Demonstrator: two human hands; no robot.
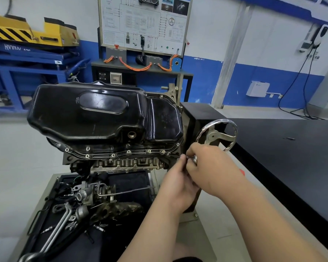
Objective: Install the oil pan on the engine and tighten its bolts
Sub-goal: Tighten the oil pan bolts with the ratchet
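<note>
At the engine stand: we see the black oil pan [102, 114] seated on top of the upturned engine [125, 163], its flange flat on the block.
Bolts: a row of bolts [128, 151] sits in the flange holes along our side of the pan.
Right hand: our right hand [212, 167] is curled round a small chrome tool [194, 159] just beside the pan's near right corner.
Left hand: our left hand [178, 184] reaches in from below, fingertips pinching the same tool; we cannot tell what the tool's tip meets.
Handwheel: a chrome handwheel [217, 135] stands just behind our hands.
Tray: below the engine a dark tray [129, 182] holds loose parts, a turbocharger [91, 193] and a bent pipe [59, 227] among them.
Bench: a black bench [292, 148] runs along the right.
</note>
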